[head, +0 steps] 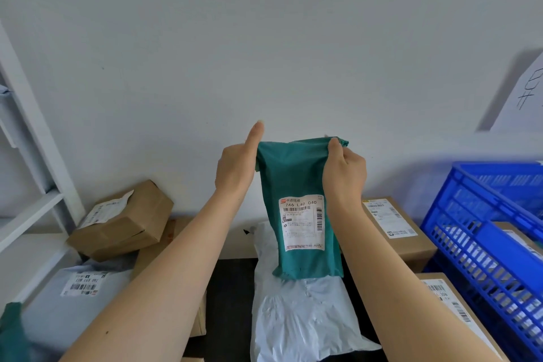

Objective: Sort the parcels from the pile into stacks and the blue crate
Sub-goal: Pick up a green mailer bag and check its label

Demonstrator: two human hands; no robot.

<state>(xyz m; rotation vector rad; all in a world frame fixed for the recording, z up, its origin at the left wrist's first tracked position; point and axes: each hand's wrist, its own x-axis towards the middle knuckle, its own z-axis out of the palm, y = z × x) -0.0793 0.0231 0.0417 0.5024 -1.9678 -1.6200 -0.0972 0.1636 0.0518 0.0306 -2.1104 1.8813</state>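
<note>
While left hand [235,169] and right hand [346,175] grip, parcel [293,182] hangs vertical.

The left hand [235,169] and the right hand [345,170] hold a green bag [296,182] up by its top corners. A white bag [302,317] lies under it. The blue crate [484,232] stands on the right.

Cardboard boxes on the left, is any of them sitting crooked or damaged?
Yes. The small cardboard box by the wall lies tilted across the larger box beneath it, and its label seems to lift at one corner. No tear or crushing shows.
</note>
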